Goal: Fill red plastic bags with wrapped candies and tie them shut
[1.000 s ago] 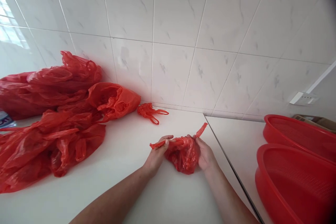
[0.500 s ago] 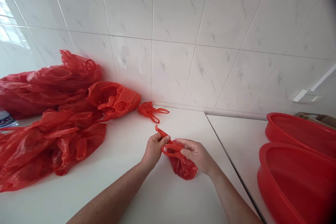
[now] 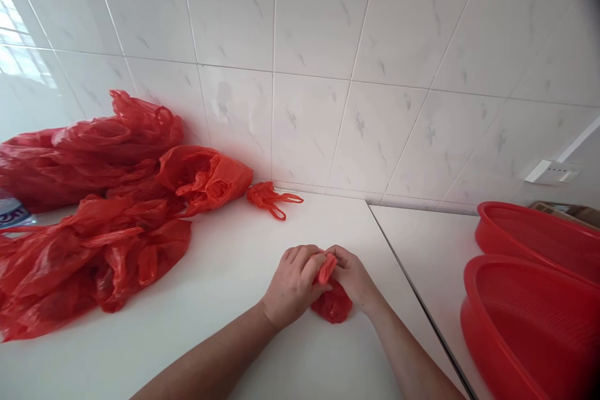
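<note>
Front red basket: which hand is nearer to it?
Right. The right hand is left of the front red basket, apart from it; the left hand is farther left.

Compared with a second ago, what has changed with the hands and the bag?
The left hand moved right and the right hand slightly left, closing together over the small red plastic bag; its top, drawn out sideways before, is now bunched between them. The piled red bags at left and red baskets at right stayed put.
</note>
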`<state>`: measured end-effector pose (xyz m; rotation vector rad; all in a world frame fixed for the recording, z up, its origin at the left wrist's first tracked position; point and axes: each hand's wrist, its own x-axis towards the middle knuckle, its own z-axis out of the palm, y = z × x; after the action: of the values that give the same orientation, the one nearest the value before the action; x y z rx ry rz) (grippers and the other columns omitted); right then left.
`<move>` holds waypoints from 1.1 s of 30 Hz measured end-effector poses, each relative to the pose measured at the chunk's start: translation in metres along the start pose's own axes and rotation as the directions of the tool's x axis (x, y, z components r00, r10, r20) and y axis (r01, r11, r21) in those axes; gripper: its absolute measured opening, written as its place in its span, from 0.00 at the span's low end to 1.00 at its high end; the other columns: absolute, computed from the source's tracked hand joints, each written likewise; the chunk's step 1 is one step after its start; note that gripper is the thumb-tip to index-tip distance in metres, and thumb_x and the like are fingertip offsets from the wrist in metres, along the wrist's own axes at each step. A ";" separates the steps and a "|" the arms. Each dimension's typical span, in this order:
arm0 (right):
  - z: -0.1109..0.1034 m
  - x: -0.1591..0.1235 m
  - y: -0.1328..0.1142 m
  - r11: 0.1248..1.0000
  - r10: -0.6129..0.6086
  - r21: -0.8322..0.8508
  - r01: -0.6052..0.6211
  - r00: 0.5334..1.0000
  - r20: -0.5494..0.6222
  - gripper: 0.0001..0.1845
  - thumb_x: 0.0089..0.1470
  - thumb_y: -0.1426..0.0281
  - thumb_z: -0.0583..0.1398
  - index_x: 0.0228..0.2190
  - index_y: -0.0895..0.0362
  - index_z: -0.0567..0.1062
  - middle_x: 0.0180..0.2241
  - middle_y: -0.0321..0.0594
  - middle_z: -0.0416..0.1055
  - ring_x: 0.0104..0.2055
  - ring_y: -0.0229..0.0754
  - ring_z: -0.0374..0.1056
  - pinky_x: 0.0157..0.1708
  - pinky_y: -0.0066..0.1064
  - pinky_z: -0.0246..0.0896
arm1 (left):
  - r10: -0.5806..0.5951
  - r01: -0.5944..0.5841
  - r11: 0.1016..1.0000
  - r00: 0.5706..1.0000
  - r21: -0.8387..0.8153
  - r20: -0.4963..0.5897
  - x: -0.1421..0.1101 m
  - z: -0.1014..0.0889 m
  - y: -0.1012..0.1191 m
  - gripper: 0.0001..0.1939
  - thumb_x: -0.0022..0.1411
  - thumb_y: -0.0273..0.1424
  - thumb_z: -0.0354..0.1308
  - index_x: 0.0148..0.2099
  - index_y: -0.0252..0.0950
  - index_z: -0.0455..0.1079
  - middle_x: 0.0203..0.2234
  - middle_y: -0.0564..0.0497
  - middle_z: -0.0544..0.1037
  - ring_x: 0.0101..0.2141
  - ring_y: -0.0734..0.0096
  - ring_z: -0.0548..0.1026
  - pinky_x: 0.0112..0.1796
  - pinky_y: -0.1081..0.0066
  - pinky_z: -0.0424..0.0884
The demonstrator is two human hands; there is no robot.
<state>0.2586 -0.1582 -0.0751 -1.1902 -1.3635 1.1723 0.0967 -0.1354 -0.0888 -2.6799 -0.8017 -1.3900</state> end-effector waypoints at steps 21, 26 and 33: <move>0.004 0.000 0.011 0.877 0.056 0.471 -0.095 0.994 0.096 0.15 0.55 0.60 0.56 0.23 0.57 0.69 0.23 0.35 0.62 0.28 0.37 0.57 0.32 0.30 0.55 | -0.329 0.333 0.943 0.931 0.003 0.156 -0.002 0.001 -0.014 0.13 0.65 0.28 0.48 0.39 0.44 0.74 0.28 0.55 0.74 0.33 0.71 0.70 0.53 0.53 0.53; 0.003 0.001 0.013 0.890 0.087 0.441 -0.120 0.992 0.094 0.16 0.51 0.63 0.61 0.18 0.58 0.66 0.23 0.34 0.63 0.27 0.35 0.58 0.30 0.28 0.53 | -0.452 0.494 0.847 0.864 -0.198 0.223 0.000 0.003 -0.010 0.14 0.63 0.28 0.49 0.34 0.45 0.76 0.25 0.54 0.73 0.31 0.71 0.70 0.49 0.58 0.58; 0.003 0.000 0.015 0.943 0.069 0.315 -0.109 0.988 0.136 0.12 0.47 0.65 0.65 0.27 0.56 0.67 0.26 0.33 0.67 0.28 0.35 0.62 0.31 0.28 0.55 | -0.416 0.465 0.860 0.877 -0.209 0.242 0.000 0.000 -0.007 0.14 0.62 0.27 0.48 0.39 0.46 0.75 0.27 0.54 0.72 0.33 0.71 0.70 0.51 0.56 0.56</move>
<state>0.2569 -0.1570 -0.0902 -0.9655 -1.1595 1.4907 0.0937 -0.1291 -0.0902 -2.9943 -1.4290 -1.4153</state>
